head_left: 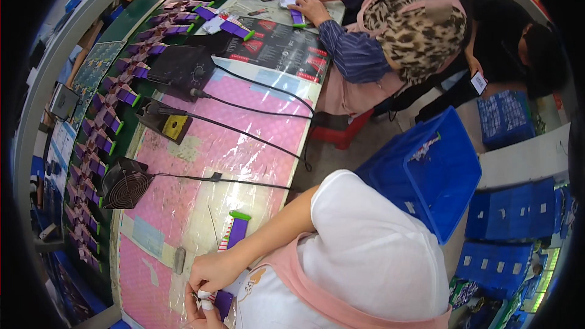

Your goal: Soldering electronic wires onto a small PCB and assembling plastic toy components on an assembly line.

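At the lower edge, my right hand (216, 270) reaches in from a bare forearm below a white sleeve. Its fingers are bent and pinched on a small white toy part (207, 297) with red stripes. My left hand (201, 318), partly cut off by the picture's edge, grips the same part from below. A purple panel (224, 304) shows beside it; whether the two are joined I cannot tell. Just beyond my right forearm lies a purple toy wing (237, 229) with a green tip and a red-and-white striped edge, partly hidden by the arm.
A small fan (127, 184), a soldering stand with yellow sponge (175, 127) and a black control box (186, 72) stand on the pink-covered table (244, 146), cables crossing it. Several winged toys (109, 116) line a green belt. A co-worker's hands (312, 9) handle another. A blue bin (426, 170) stands nearby.
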Demonstrator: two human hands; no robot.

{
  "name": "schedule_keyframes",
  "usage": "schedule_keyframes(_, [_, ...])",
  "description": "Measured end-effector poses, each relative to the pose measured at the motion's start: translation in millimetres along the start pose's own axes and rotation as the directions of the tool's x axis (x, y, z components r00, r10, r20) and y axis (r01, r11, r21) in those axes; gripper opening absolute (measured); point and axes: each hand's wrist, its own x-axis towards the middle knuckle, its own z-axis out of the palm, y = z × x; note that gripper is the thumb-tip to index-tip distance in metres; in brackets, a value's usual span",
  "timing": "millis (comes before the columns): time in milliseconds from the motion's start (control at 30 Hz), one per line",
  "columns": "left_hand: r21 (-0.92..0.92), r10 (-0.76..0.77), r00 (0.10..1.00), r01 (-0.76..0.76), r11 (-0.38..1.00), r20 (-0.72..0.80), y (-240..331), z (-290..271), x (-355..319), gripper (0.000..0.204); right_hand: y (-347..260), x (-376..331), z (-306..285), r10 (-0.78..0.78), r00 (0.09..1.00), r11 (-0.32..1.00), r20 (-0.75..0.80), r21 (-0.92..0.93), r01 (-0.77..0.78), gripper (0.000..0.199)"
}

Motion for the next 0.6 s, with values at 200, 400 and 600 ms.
schedule_keyframes(200, [-0.024,0.024,1.000,-0.024,0.999,0.000,-4.6,-15.3,1.4,0.033,6.2,2.8,6.1,-0.062,0.995,0.998,-0.077,0.007,0.063,0.015])
schedule_keyframes(400, [0.172,0.145,0.987,-0.132,0.976,-0.069,-7.0,-10.6,3.5,0.018,1.4,2.8,10.7,-0.075,0.991,0.989,-0.112,-0.133,0.059,0.014])
schedule_keyframes(600, [0.436,0.232,0.933,-0.095,0.895,-0.274,-48.5,-28.6,4.9,0.040,4.2,1.0,7.4,-0.070,0.970,0.986,-0.231,-0.164,0.033,0.013])
